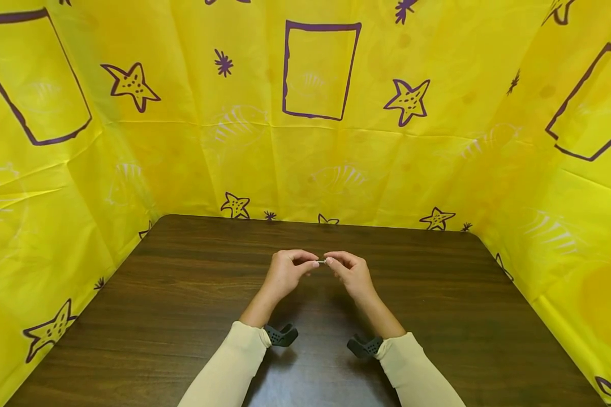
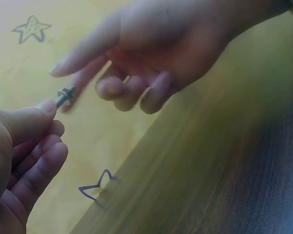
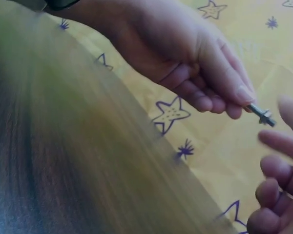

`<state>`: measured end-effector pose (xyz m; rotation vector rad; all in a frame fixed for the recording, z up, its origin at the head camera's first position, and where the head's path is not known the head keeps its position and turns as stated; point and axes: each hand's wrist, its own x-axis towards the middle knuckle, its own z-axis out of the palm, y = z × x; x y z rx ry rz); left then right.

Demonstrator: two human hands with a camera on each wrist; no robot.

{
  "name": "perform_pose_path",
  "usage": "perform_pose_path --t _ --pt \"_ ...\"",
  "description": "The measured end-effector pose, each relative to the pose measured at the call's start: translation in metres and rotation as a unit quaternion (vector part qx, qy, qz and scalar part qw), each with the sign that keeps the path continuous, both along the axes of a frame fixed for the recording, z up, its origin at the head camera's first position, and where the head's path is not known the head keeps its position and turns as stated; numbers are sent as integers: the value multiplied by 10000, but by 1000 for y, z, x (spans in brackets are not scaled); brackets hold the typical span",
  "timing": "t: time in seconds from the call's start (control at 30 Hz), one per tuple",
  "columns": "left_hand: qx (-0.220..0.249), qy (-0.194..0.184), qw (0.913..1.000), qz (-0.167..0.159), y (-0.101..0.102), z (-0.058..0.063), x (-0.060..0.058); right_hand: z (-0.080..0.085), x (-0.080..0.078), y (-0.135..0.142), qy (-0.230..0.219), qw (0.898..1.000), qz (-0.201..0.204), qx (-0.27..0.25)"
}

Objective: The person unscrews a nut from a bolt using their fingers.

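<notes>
Item: small bolt (image 2: 63, 98) with a nut (image 2: 67, 91) threaded near its tip. Held above the middle of the dark wooden table (image 1: 183, 316), in front of the yellow starred cloth (image 1: 132, 169).
Left hand (image 1: 285, 272): fingers curled, thumb and forefinger pinching the bolt's shank.
Right hand (image 1: 350, 272): fingers loosely bent just beside the nut; contact uncertain, the close views being blurred.
Progress: nut appears started on the thread but not run down; turning remains.

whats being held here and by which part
The left hand pinches a small bolt by its shank end; the nut end sticks out free. The right hand is just off it, holding nothing.
</notes>
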<state>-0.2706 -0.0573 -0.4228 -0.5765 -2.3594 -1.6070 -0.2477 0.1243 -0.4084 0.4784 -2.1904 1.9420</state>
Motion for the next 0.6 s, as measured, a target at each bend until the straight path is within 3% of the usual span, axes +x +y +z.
perform_pose_path --t 0.2,0.6 --pt "52 -23 9999 -123 2 -1 1 3 6 -3 -100 9961 -469 741" --pt "72 -78 9998 -162 3 0 3 -4 0 -3 -304 9980 245 489"
